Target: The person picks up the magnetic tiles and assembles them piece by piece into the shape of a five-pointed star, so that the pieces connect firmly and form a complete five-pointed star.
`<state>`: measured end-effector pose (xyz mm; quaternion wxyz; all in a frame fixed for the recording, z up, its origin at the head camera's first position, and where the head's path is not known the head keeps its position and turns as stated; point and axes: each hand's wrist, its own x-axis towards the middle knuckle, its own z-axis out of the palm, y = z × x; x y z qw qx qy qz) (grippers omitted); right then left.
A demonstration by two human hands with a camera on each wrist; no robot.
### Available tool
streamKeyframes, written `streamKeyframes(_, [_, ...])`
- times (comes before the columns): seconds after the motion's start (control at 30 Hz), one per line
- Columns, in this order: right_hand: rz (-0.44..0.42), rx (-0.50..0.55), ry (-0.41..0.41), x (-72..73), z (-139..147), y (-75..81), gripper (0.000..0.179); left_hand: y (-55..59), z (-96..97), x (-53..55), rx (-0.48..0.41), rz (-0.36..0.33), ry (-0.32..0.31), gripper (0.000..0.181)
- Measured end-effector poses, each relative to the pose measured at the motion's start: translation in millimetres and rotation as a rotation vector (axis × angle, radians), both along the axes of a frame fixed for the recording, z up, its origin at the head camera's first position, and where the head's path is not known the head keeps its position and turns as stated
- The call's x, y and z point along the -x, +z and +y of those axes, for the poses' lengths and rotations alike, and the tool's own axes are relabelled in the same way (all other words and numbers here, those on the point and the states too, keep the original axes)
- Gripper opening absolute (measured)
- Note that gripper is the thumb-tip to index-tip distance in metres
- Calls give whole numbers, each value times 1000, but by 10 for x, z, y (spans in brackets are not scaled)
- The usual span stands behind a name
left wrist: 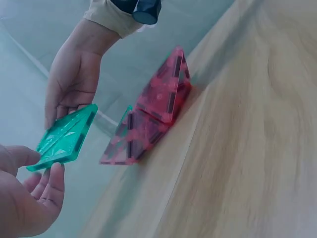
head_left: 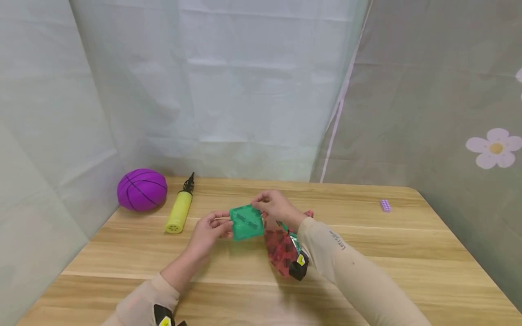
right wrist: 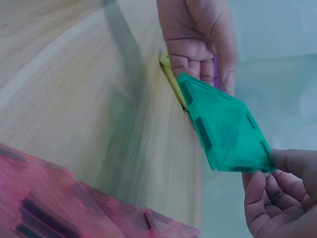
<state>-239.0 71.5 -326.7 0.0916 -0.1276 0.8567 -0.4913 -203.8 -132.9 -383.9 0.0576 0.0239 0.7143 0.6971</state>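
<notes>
A translucent green square magnetic tile [head_left: 246,222] is held up above the table between both hands. My left hand [head_left: 208,233] pinches its left edge, thumb on one face and fingers behind. My right hand [head_left: 279,209] pinches the upper right corner between thumb and fingers. Under the right forearm stands a shape built of red translucent magnetic tiles [head_left: 279,251], partly hidden by the sleeve. In the left wrist view its red triangular panels [left wrist: 161,99] rise from the tabletop, with a bit of green tile [left wrist: 123,120] showing behind.
At the back left of the wooden table [head_left: 408,262] lie a purple ball [head_left: 142,190] with black lines and a yellow hand pump [head_left: 179,212] with a black nozzle. A small purple studded block [head_left: 385,205] sits at the far right. Fabric curtains [head_left: 253,90] hang behind the table.
</notes>
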Motion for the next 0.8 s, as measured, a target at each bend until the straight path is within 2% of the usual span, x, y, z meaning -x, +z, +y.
streamKeyframes(0.1, [7, 2, 23, 17, 10, 6, 17, -32, 20, -14, -49, -23, -4, 29])
streamKeyframes(0.27, [-10, -12, 30, 40, 33, 16, 17, -81, 69, -45, -80, -16, -30, 17])
streamKeyframes(0.47, [-14, -35, 85, 93, 44, 12, 19, -129, 109, -102, -88, -29, -57, 18])
streamKeyframes(0.6, [-50, -43, 133, 121, 40, 22, 18, -182, 135, -146, -97, -29, -71, 21])
streamKeyframes(0.8, [-104, -157, 183, 141, 27, 46, 18, -269, 177, -205, -123, -37, -82, 16])
